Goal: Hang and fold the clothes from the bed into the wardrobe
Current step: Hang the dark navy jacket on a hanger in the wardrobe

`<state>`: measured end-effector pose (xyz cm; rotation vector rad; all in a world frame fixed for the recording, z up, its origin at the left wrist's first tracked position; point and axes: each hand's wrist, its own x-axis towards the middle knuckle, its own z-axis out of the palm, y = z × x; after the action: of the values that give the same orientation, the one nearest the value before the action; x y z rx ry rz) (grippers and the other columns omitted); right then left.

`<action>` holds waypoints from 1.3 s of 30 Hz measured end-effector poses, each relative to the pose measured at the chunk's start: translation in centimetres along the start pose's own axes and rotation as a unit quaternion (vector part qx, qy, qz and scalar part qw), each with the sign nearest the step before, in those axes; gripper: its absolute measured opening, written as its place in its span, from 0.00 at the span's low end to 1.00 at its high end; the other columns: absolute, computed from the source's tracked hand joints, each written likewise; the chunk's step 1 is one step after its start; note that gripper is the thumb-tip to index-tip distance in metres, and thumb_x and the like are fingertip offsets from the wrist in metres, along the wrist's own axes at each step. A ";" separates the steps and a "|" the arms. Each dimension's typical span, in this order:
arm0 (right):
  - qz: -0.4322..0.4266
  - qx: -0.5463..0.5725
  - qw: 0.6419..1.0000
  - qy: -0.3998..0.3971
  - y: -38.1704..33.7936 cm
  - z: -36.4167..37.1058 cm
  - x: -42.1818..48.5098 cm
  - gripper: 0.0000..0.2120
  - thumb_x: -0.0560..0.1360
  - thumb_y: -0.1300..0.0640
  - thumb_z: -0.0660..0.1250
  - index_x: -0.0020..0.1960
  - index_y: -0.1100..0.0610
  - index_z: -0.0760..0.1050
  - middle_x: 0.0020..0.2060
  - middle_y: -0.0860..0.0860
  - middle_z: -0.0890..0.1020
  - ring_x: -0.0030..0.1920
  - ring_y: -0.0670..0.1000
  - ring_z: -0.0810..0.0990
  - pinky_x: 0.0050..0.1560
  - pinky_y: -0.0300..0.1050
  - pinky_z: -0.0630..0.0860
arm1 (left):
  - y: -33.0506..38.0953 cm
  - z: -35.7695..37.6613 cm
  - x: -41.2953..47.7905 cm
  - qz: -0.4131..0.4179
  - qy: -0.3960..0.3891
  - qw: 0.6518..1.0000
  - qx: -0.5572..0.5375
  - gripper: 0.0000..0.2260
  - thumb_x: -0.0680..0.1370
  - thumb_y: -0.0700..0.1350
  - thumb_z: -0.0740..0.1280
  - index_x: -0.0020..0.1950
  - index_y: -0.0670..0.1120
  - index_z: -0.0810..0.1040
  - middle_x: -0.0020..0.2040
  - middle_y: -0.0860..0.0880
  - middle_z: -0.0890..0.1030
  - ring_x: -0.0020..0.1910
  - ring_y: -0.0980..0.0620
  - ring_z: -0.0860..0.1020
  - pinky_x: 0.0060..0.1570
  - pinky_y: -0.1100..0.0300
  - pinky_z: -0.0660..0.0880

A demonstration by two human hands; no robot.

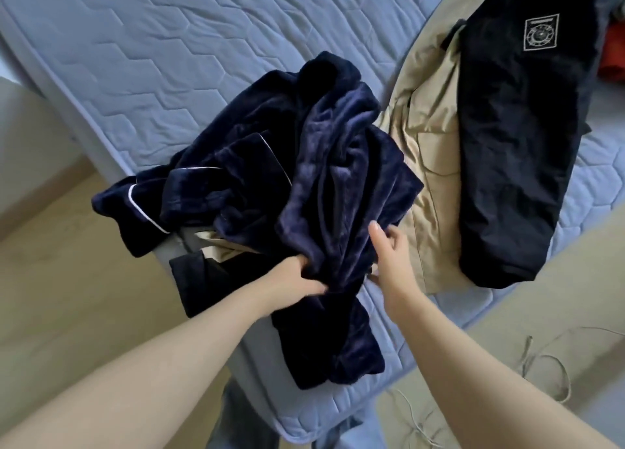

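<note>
Head view:
- navy fleece point(304, 151) lying bunched at mattress point(152, 59) corner, white-piped cuff hanging over the edge
- left hand point(301, 276) gripping fold at near side of fleece, fingers curling into fabric
- right hand point(389, 245) pinching right edge of fleece, thumb lying on top, fingers curling behind
- beige jacket point(429, 137) lying just right of fleece, part of it tucking under
- black jacket point(521, 127) with white logo lying further right of fleece, overlapping beige one
- thin cord point(541, 357) trailing on floor point(67, 279), near-right of fleece
</note>
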<state>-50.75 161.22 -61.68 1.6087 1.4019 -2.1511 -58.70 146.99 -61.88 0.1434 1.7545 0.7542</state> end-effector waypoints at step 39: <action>-0.193 -0.162 0.967 -0.033 -5.2 16.6 -25.8 0.06 0.70 0.64 0.61 0.44 0.58 0.75 0.36 0.54 0.77 0.38 0.53 0.74 0.41 0.48 0.71 | 4.3 -13.9 -23.8 0.100 0.146 0.959 -0.220 0.12 0.81 0.40 0.53 0.60 0.49 0.73 0.48 0.49 0.79 0.44 0.52 0.76 0.53 0.53 0.70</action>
<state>-54.19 141.70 -37.70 1.2143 2.0571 -1.9849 -64.63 133.60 -38.14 -0.1002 1.8160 1.3535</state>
